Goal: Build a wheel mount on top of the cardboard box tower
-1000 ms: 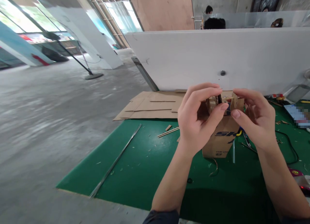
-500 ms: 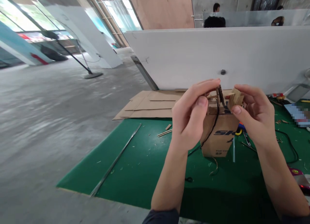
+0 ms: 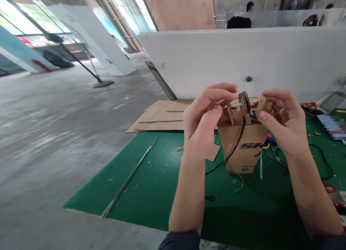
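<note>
A small cardboard box (image 3: 244, 145) with dark printed letters stands upright on the green mat (image 3: 162, 181). Across its top runs a thin wooden stick carrying a cardboard pulley wheel (image 3: 244, 103) between two cardboard side supports. A black string (image 3: 235, 142) hangs from the wheel down the box front onto the mat. My left hand (image 3: 207, 120) pinches the stick's left end beside the left support. My right hand (image 3: 281, 124) pinches the right support (image 3: 261, 104) at the stick's other end.
Flat cardboard sheets (image 3: 162, 116) lie at the mat's far edge under a white partition (image 3: 243, 59). A long metal ruler (image 3: 129, 178) lies on the mat's left. Small tools, wires and scraps sit to the right (image 3: 273, 156). People's heads show behind the partition (image 3: 238, 23).
My hands have drawn apart at the box top, uncovering the wheel on its stick and the black string. My left hand slid left.
</note>
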The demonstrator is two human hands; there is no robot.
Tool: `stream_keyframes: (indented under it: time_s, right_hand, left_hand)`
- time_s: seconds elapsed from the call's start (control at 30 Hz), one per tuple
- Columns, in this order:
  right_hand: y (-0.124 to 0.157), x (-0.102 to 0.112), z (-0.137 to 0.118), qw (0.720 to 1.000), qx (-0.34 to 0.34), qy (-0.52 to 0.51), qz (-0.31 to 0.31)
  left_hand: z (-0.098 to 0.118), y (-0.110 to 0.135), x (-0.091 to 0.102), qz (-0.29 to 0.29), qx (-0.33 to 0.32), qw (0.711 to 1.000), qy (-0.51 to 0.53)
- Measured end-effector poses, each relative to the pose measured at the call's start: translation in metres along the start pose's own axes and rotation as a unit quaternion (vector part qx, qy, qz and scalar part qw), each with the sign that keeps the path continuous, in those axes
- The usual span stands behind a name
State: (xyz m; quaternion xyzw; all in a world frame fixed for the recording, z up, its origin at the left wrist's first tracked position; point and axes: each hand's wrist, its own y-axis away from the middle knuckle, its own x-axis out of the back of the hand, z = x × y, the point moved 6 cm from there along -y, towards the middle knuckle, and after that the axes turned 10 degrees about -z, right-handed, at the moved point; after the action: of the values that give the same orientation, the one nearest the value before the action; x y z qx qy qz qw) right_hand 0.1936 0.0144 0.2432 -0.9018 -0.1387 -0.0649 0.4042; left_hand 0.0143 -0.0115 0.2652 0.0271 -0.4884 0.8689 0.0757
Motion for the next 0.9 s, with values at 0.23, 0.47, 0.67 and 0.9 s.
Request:
stream_keyframes:
  time_s: [0.23, 0.47, 0.67, 0.9]
  right_hand:
    - [0.0013, -0.0024, -0.0024, 1.000, -0.015, 0.004, -0.003]
    - [0.0019, -0.0057, -0.0058, 1.000, -0.009, -0.012, -0.006]
    - [0.0019, -0.0057, -0.0039, 1.000, -0.010, 0.004, -0.002]
    - [0.0015, -0.0083, -0.0034, 1.000, -0.007, 0.012, 0.001]
  left_hand:
    - [0.0055, 0.0001, -0.0020, -0.033, -0.008, 0.997, -0.065]
    - [0.0074, 0.0022, -0.0081, -0.073, -0.003, 0.994, -0.082]
    - [0.0054, 0.0048, -0.0090, -0.096, 0.004, 0.991, -0.097]
    - [0.0044, 0.0049, -0.0074, -0.101, 0.014, 0.990, -0.095]
